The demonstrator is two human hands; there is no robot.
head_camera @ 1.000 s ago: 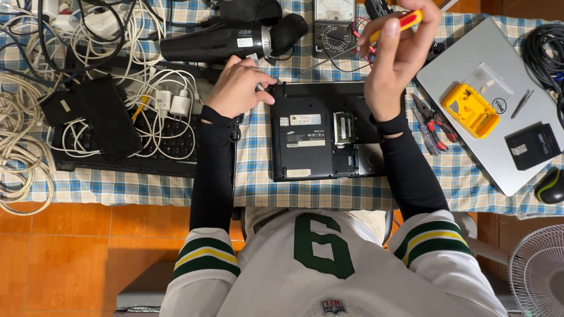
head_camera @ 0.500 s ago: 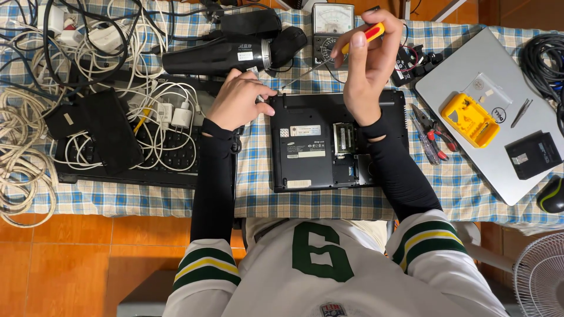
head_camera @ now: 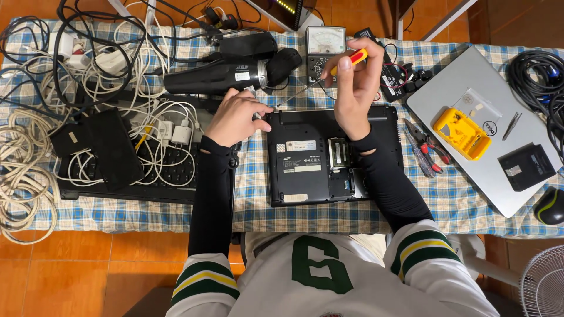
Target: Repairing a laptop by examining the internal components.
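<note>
A black laptop (head_camera: 305, 170) lies upside down on the checked tablecloth, with a compartment in its underside uncovered. My right hand (head_camera: 355, 88) is shut on a screwdriver (head_camera: 346, 61) with a red and yellow handle; its thin shaft slants down left toward the laptop's far left corner. My left hand (head_camera: 235, 117) rests at that corner, fingers curled near the shaft's tip; whether it pinches anything I cannot tell.
A black heat gun (head_camera: 229, 70), an analog meter (head_camera: 325, 41), tangled white cables (head_camera: 23, 170), a black keyboard (head_camera: 153, 170), red pliers (head_camera: 426, 144), a silver laptop (head_camera: 470, 94) bearing a yellow case (head_camera: 461, 132), a black drive (head_camera: 526, 167), a mouse (head_camera: 551, 206) and a fan (head_camera: 543, 282).
My right hand has come down and left with the screwdriver, tilting its tip toward the laptop's far left corner. My left hand stayed at that corner.
</note>
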